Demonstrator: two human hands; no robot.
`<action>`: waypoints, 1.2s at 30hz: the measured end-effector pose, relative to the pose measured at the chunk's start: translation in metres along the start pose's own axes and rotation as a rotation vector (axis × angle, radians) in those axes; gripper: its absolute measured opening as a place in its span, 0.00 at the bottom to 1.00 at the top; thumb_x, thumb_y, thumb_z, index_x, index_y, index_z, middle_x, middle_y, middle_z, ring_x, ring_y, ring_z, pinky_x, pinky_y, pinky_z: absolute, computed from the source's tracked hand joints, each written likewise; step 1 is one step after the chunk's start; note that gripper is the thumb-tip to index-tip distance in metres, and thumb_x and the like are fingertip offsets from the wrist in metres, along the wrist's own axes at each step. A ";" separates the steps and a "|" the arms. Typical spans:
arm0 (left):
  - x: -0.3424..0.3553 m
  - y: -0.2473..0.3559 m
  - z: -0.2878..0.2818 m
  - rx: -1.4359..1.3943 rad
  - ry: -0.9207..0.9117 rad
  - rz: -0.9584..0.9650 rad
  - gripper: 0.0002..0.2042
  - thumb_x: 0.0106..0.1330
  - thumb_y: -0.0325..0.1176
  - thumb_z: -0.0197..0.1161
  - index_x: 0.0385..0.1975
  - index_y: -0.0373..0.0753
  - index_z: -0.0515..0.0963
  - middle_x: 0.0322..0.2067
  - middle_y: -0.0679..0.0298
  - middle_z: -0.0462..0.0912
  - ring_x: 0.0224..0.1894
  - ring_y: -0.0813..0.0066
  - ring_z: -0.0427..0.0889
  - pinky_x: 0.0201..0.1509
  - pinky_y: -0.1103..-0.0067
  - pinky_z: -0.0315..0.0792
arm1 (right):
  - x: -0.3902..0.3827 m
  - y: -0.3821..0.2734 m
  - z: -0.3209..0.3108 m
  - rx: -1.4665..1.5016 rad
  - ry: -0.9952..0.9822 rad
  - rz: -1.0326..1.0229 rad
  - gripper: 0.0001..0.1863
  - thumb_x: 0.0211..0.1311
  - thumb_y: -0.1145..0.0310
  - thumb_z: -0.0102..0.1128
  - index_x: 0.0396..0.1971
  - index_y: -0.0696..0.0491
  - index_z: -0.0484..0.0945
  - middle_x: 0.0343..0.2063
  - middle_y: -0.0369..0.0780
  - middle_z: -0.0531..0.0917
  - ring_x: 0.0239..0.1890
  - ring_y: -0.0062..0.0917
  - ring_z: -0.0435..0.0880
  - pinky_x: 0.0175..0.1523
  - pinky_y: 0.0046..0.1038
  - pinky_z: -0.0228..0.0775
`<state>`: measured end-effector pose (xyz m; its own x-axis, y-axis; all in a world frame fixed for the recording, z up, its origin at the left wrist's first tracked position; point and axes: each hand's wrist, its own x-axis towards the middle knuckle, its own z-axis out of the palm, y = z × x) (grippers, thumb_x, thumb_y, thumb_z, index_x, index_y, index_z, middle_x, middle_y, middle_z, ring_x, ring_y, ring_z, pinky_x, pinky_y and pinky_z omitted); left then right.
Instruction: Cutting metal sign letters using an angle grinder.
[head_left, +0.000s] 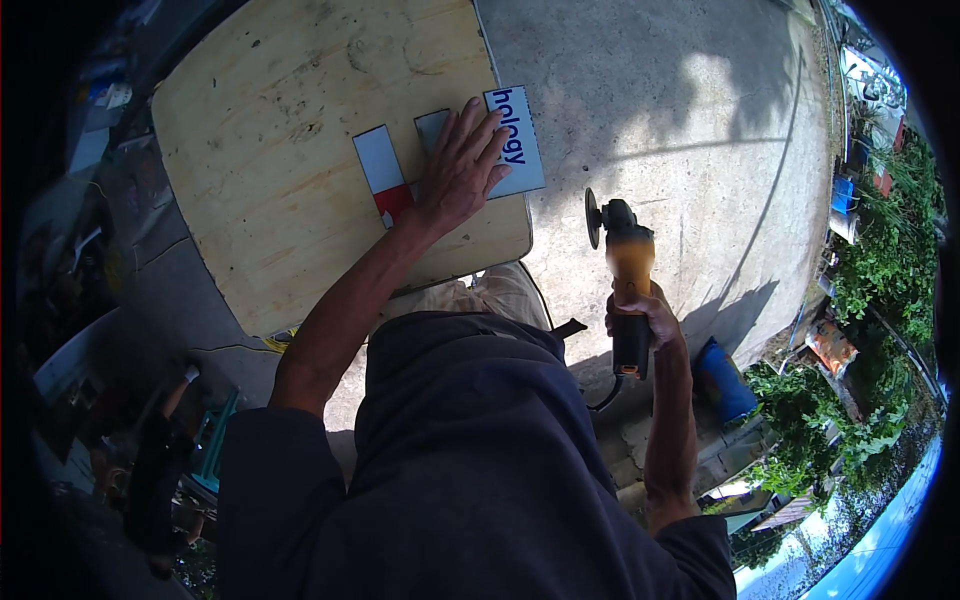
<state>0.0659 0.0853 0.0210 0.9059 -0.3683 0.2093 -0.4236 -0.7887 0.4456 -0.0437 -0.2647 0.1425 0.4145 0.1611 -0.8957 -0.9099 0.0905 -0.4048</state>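
My left hand (457,180) lies with fingers spread on flat panel pieces at the right side of a wooden tabletop (290,150). Under its fingertips is a white panel (519,150) with blue lettering, jutting past the table's right edge. A grey piece (432,128) shows partly behind the hand; the rest of it is covered. Left of the hand lies a narrow white and red strip (380,165). My right hand (650,315) is wrapped round the body of a yellow and black angle grinder (631,258), held off the table to the right. Its thin disc (592,218) points toward the panel, apart from it.
A black cord (606,397) hangs from the grinder's rear. Concrete floor (690,190) stretches right of the table. A blue bag (725,382) lies beyond my right forearm, near green plants (890,270). At the lower left, another person (160,470) is near a green chair (212,440).
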 end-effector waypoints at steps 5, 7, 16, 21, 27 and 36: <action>0.059 -0.003 0.007 -0.017 -0.045 0.335 0.14 0.60 0.36 0.71 0.45 0.44 0.84 0.53 0.67 0.81 0.65 0.60 0.70 0.68 0.61 0.65 | -0.004 0.000 -0.009 0.007 0.020 -0.020 0.17 0.51 0.70 0.69 0.39 0.57 0.74 0.26 0.41 0.82 0.23 0.30 0.86 0.29 0.34 0.84; 0.082 -0.008 0.004 -0.034 -0.204 0.354 0.09 0.59 0.35 0.71 0.39 0.44 0.85 0.48 0.68 0.82 0.63 0.62 0.71 0.67 0.62 0.65 | -0.006 0.002 -0.011 0.026 0.044 -0.031 0.17 0.52 0.69 0.70 0.39 0.57 0.75 0.26 0.41 0.82 0.24 0.30 0.86 0.30 0.34 0.84; 0.149 -0.012 0.012 -0.137 -0.827 0.345 0.04 0.53 0.29 0.73 0.25 0.39 0.85 0.31 0.60 0.85 0.50 0.62 0.80 0.60 0.60 0.69 | -0.015 0.018 -0.022 0.100 0.043 -0.028 0.19 0.51 0.68 0.70 0.42 0.56 0.74 0.27 0.42 0.81 0.25 0.31 0.86 0.30 0.34 0.84; 0.150 -0.016 0.023 -0.255 -0.917 0.263 0.04 0.52 0.27 0.72 0.26 0.37 0.84 0.28 0.57 0.85 0.48 0.54 0.82 0.55 0.58 0.73 | -0.016 0.027 -0.028 0.120 0.069 -0.012 0.21 0.50 0.66 0.71 0.43 0.55 0.74 0.27 0.42 0.82 0.25 0.32 0.86 0.31 0.35 0.84; 0.143 0.016 0.026 -0.016 -1.032 0.598 0.03 0.52 0.27 0.71 0.26 0.42 0.85 0.37 0.60 0.86 0.49 0.57 0.79 0.52 0.64 0.74 | -0.018 0.036 -0.035 0.170 0.087 -0.029 0.22 0.51 0.66 0.71 0.44 0.55 0.74 0.28 0.43 0.82 0.25 0.32 0.86 0.31 0.34 0.84; 0.038 0.034 -0.011 -0.212 -0.233 0.192 0.14 0.61 0.35 0.71 0.43 0.37 0.79 0.48 0.56 0.76 0.51 0.56 0.75 0.53 0.60 0.71 | -0.021 0.044 -0.044 0.264 0.119 -0.084 0.21 0.52 0.67 0.71 0.44 0.55 0.73 0.26 0.42 0.82 0.24 0.32 0.86 0.30 0.34 0.83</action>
<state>0.0856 0.0498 0.0542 0.7755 -0.6210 0.1137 -0.5545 -0.5839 0.5930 -0.0936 -0.3072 0.1356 0.4689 0.0270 -0.8829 -0.8306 0.3534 -0.4303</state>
